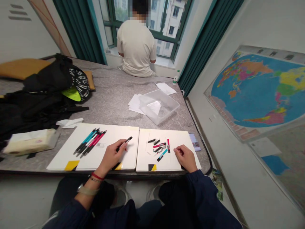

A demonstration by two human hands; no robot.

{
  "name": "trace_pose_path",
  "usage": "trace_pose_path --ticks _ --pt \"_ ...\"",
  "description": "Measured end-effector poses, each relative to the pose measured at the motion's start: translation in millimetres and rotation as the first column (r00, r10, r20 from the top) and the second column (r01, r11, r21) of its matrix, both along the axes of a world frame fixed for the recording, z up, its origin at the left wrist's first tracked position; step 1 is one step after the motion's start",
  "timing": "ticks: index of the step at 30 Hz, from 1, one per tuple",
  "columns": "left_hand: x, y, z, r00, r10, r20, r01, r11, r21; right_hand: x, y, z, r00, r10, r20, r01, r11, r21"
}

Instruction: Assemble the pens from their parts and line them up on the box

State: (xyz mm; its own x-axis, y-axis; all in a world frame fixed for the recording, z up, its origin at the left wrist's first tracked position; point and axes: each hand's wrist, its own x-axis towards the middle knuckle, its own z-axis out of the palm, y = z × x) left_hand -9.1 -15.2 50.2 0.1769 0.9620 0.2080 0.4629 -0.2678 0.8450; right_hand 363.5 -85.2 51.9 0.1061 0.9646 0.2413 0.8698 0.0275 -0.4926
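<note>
Looks like you're partway: whole-looking pens (pixel 94 142) left of the right-hand board (pixel 143 163), loose parts (pixel 159 145) on it. Your left hand (pixel 114 155) pinches a black pen piece (pixel 129 139) just left of it; right hand (pixel 186 156) curls over it, grip unclear.

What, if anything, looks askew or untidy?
Loose black, red and blue pen parts lie at odd angles on the right-hand flat white board, looking scattered, unlike the neatly aligned slim blue, black and red pens.

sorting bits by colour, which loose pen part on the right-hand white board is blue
The light-blue piece, lying aslant at the cluster's near edge; the other pen parts there look black, red, silvery or whitish.
</note>
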Motion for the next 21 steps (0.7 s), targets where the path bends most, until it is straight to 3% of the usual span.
trace_pose_path --ticks 9,18,21 --pt "0.7 2.1 2.1 0.941 0.089 0.328 -0.055 0.992 -0.111 -1.3 2.8 0.5 1.0 -0.026 -0.013 0.025 0.999 -0.023" --pt "-20.8 15.4 -5.4 0.684 0.24 0.689 -0.075 0.963 -0.26 -2.5 3.1 2.0 1.0 -0.028 0.002 0.028 0.999 -0.026" --pt "-24.0 17.1 -5.3 0.664 0.255 0.703 -0.072 0.958 -0.279 -1.6 3.3 0.5 1.0 -0.027 0.01 0.027 1.0 -0.008"
